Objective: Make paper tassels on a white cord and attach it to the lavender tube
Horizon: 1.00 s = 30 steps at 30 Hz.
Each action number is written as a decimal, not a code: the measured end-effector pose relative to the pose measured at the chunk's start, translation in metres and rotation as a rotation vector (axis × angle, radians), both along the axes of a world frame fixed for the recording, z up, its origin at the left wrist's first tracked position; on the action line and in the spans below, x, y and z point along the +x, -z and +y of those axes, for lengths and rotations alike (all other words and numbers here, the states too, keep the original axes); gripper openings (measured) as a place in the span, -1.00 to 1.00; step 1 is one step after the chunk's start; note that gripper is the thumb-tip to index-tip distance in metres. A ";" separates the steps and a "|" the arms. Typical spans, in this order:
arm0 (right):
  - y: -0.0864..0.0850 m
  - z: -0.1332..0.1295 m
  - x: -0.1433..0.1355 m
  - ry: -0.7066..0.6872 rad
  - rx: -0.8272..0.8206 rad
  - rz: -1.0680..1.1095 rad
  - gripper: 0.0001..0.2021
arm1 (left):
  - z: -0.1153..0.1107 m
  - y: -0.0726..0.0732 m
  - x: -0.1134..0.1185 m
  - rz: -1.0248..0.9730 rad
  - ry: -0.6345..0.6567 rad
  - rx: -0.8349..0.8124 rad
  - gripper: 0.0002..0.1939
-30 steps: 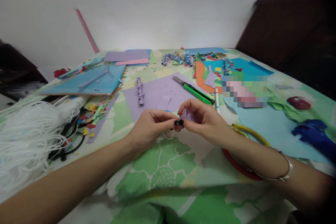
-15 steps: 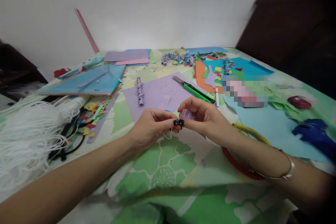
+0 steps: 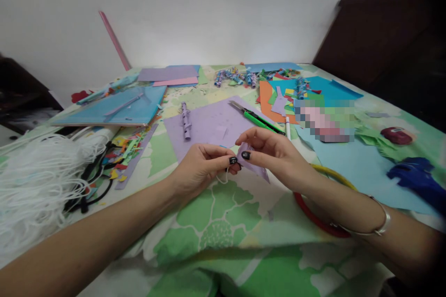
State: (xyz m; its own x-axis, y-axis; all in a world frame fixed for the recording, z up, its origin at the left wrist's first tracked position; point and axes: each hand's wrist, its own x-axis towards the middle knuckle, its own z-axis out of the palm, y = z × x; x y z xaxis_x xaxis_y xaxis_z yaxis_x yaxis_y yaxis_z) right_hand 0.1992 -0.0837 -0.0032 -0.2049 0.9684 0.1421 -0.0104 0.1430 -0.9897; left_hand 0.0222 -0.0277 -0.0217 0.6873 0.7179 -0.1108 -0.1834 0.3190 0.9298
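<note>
Near the middle, my left hand (image 3: 205, 167) pinches one end of a small fringed purple paper piece (image 3: 256, 169). A white string (image 3: 223, 180) hangs below those fingertips. My right hand (image 3: 272, 155) holds the same paper between thumb and fingers, its thumb lying on the paper's face. Beyond my hands lies a purple sheet (image 3: 205, 123), with a rolled purple paper tube (image 3: 186, 123) on its left part. A green and black cutter (image 3: 258, 119) lies with its blade out on the sheet's right side.
White cord (image 3: 45, 181) heaps at the left beside colored scraps (image 3: 128, 148). A blue folder (image 3: 114, 106) lies behind. Yellow and red rings (image 3: 320, 220) sit under my right forearm. A white marker (image 3: 287, 127), light blue paper (image 3: 362, 167) and a dark red object (image 3: 397, 135) are at the right.
My right thumb has moved right, away from my left thumb, onto the purple paper. The paper has turned, so its broad face and lower right corner now show.
</note>
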 end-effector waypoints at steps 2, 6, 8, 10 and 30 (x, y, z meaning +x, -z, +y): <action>0.002 0.001 0.002 0.061 0.004 0.010 -0.88 | 0.000 0.001 0.000 0.009 -0.016 -0.028 -0.94; 0.003 0.007 0.005 0.155 -0.075 0.109 -0.87 | 0.000 0.000 0.000 0.000 -0.022 -0.056 -0.94; 0.003 0.010 0.007 0.173 -0.159 0.161 -0.89 | 0.000 -0.002 0.000 -0.019 -0.016 -0.054 -0.95; 0.002 0.013 0.009 0.185 -0.229 0.185 -0.94 | -0.001 -0.004 0.000 -0.042 -0.013 -0.055 -0.96; 0.004 0.009 0.006 -0.009 -0.152 0.137 -0.84 | -0.002 -0.002 0.005 -0.063 -0.063 -0.027 -0.90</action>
State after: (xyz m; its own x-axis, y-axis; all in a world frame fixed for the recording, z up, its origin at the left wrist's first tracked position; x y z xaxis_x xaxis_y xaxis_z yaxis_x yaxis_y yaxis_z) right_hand 0.2050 -0.0742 -0.0072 -0.2027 0.9790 0.0217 -0.1469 -0.0084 -0.9891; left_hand 0.0268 -0.0297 -0.0196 0.6471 0.7572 -0.0889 -0.2616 0.3300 0.9070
